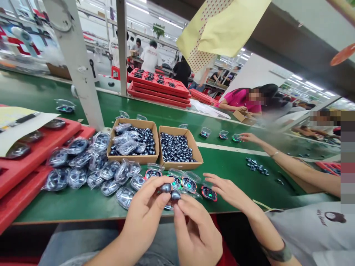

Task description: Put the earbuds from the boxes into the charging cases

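Note:
My left hand point(146, 208) pinches a dark blue, glossy earbud point(165, 188) between thumb and fingers. Close beside it, my right hand point(195, 225) grips a second earbud point(175, 195) of the same colour. Both are held over the table's front edge, side by side. Just beyond my hands lie open charging cases with lit displays, among them a case with a green glow point(175, 181) and one with an orange rim point(189, 184). Another lit case point(209, 193) rests to the right, under a co-worker's hand point(226, 188).
Two cardboard boxes point(181, 165) hold many earbuds. Plastic-wrapped cases point(77, 177) are heaped at left beside red trays point(33, 184). Several cases stand on the green belt point(222, 127), where the co-worker's other hand point(249, 138) reaches. Loose earbuds point(257, 166) lie at right. A metal post point(80, 66) rises at left.

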The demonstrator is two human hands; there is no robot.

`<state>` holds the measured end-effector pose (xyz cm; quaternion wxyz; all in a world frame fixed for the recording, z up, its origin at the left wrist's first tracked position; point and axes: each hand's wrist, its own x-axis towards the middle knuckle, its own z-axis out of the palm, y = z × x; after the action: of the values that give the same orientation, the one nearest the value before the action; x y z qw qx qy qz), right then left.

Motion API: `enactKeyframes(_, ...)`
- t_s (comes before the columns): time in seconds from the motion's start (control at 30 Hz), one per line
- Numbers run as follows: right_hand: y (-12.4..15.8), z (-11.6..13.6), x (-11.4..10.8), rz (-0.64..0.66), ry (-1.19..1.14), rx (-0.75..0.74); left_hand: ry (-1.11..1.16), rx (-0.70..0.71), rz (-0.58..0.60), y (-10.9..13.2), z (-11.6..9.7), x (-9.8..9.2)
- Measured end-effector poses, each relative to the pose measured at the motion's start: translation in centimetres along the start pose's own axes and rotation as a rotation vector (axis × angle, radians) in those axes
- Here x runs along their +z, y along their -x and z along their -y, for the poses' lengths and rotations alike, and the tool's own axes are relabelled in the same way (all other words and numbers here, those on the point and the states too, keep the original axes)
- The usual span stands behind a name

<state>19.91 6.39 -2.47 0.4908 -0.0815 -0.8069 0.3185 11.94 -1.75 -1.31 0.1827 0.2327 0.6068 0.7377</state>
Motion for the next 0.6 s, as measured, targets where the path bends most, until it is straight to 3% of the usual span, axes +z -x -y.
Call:
enactKeyframes(0.17,-0.2,1.3,-0.3,0.012,-0.223,0.441,0.001,0.010,0.052,0.1,0.1,0.3)
enactKeyframes(0.37,0.3,2.3,-0.2,0.282,-0.422,0.735,0.229,-0.016,0.121,-1.5,-1.5,0.3)
enactKeyframes(0.47,0.3,2.4,0.1,0.535,-0.364,0.734,0.350,-0.123,0.269,-2.2,-2.0,0.1)
enactKeyframes(0.6,-0.7,2.4,0.5,0.880,-0.171,0.434,0.514,-0.291,0.361,-1.9,-1.4,-0.6)
